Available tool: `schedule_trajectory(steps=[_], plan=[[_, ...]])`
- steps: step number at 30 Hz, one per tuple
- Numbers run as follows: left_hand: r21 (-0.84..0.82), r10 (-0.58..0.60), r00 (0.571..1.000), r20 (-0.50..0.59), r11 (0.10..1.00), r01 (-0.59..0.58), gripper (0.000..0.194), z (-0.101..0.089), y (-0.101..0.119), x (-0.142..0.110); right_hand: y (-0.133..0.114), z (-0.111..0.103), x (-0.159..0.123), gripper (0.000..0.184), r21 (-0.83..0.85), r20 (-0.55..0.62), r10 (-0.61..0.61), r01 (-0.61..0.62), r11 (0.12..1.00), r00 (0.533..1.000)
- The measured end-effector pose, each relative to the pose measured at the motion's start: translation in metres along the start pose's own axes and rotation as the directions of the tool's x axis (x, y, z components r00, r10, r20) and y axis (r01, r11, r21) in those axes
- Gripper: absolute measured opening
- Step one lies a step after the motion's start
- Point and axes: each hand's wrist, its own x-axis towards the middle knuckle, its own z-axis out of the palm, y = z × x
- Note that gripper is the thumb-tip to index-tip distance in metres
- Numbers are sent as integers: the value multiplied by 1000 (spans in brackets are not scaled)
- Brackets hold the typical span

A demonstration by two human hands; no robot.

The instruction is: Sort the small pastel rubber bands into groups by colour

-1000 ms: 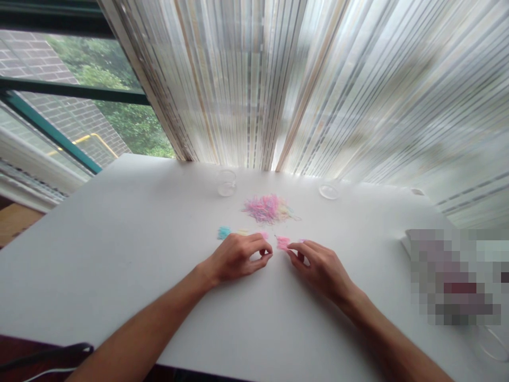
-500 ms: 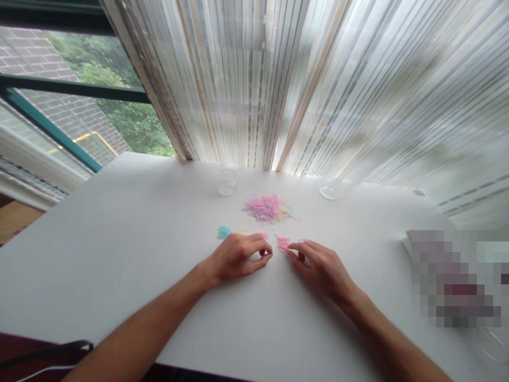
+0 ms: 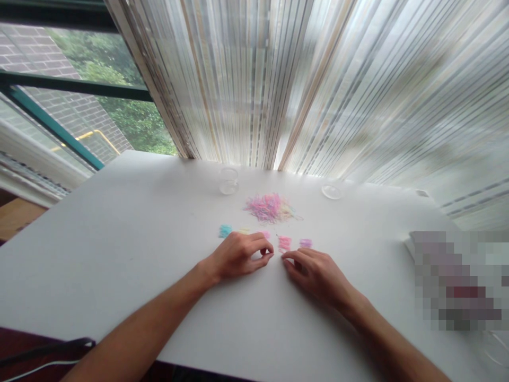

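My left hand [image 3: 240,257] rests on the white table with thumb and forefinger pinched; whatever they hold is too small to make out. Close by on its right, my right hand [image 3: 318,270] has its fingertips together at the lower edge of a stack of pink bands [image 3: 284,243]. Any band between those fingertips cannot be made out. Beyond both hands lies a loose pile of thin pastel rubber bands [image 3: 268,207]. Sorted by colour, small groups form a row: teal bands [image 3: 225,231], yellow bands [image 3: 244,231], light pink bands [image 3: 265,234] and purple bands [image 3: 306,243]. My left hand partly covers the middle of this row.
A clear round container [image 3: 228,182] stands at the back of the table [image 3: 119,223], and a clear lid [image 3: 331,191] lies farther right. Striped curtains [image 3: 238,79] hang behind the table. A blurred-out object [image 3: 453,281] sits at the right. A dark strap [image 3: 47,350] shows at lower left.
My right hand has moved slightly down and toward my left hand, uncovering the purple bands. My left hand keeps its pinch in nearly the same place.
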Motion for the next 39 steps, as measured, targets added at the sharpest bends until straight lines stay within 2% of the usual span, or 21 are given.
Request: schedule_trajectory(steps=[5,17,24,27,30,32,35,39], plan=[[6,2,1000,7,1000,-2,8,0,0,0,2,1,0,19,-24,-28,36,-36,999,999],[-2,-14,1000,9,1000,14,10,-1,-1,0,3,0,-1,18,-3,-43,39,-39,999,998],[-13,-52,996,-77,999,52,10,-7,-8,0,8,-10,3,18,2,-163,61,-62,998,985],[13,-63,992,-114,998,65,11,-11,-11,0,16,-17,6,22,40,-292,128,-122,992,948],[45,-71,986,-153,996,79,15,-14,-14,1,29,-20,7,29,156,-406,317,-277,948,857],[55,-85,981,-174,994,96,16,-15,-15,1,39,-21,8,33,270,-413,462,-379,885,785],[41,-114,974,-194,991,124,17,-16,-19,1,51,-19,10,41,419,-339,629,-486,767,700],[6,-191,954,-232,980,197,18,-15,-27,4,56,-17,13,50,438,-335,635,-482,759,696]])
